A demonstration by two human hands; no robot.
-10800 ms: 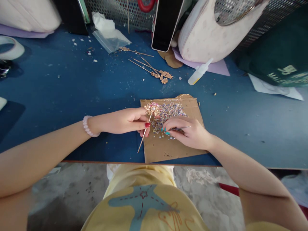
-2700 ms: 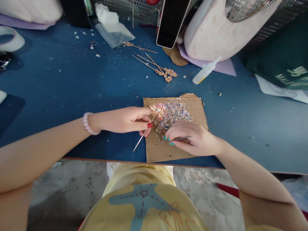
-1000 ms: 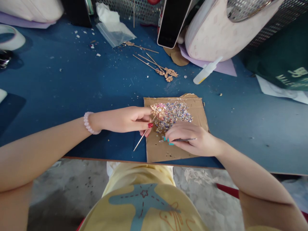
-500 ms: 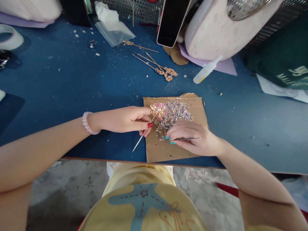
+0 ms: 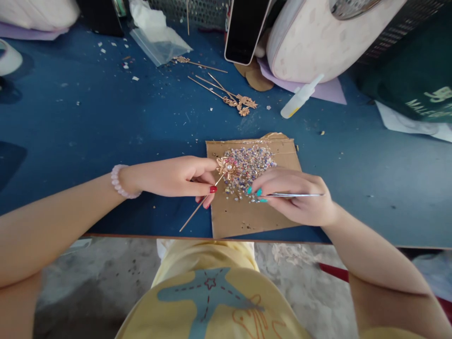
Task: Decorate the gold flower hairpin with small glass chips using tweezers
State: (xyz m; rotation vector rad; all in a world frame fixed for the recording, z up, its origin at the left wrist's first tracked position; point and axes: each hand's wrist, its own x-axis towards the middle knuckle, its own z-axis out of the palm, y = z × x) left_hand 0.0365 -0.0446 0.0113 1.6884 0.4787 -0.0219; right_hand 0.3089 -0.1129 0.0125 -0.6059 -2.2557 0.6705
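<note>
My left hand (image 5: 187,176) grips a gold hairpin (image 5: 226,168) with a flower head and a white pearl at its centre. Its long stem slants down to the left, past my red thumbnail. My right hand (image 5: 294,195) pinches thin metal tweezers (image 5: 296,194), whose tips point left at the lower edge of a pile of small, multicoloured rhinestones (image 5: 250,165). Under both lies a piece of brown cardboard (image 5: 254,219). The hairpin's head is over the pile's left side. Whether the tweezers hold a stone is too small to tell.
Several gold hairpins (image 5: 240,102) lie farther back on the blue table (image 5: 123,113). A glue bottle (image 5: 300,99) rests to their right, before a pale bag (image 5: 307,42). A phone (image 5: 245,30) leans upright at the back. A plastic bag (image 5: 158,44) lies at back left.
My right hand has turned and shifted right, and the tweezers now lie almost level, with their tips by the stones. The hairpin in my left hand has tilted a little flatter.
</note>
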